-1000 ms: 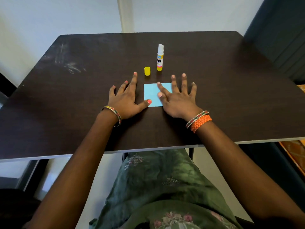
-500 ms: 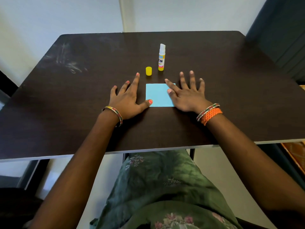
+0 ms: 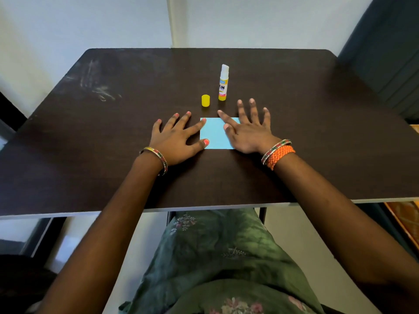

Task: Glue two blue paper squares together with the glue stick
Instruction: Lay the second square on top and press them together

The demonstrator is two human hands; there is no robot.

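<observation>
A light blue paper square [image 3: 215, 134] lies flat near the middle of the dark table [image 3: 317, 137]; only one layer can be told apart. My left hand [image 3: 175, 138] rests flat at the paper's left edge, its index fingertip and thumb tip touching that edge. My right hand [image 3: 248, 130] lies flat with fingers spread over the paper's right part, hiding that side. Behind the paper stands the uncapped glue stick [image 3: 223, 83], white tip up. Its yellow cap [image 3: 205, 100] sits just left of it.
The table's front edge [image 3: 204, 208] runs just above my lap in green cloth. A pale wall stands behind the table, and dark blue panelling [image 3: 390, 53] rises at the back right. Scuff marks [image 3: 99, 87] show on the table's back left.
My right hand slid rightward off most of the paper, then came back a little over its right side. My left index finger swung onto the paper's top left corner.
</observation>
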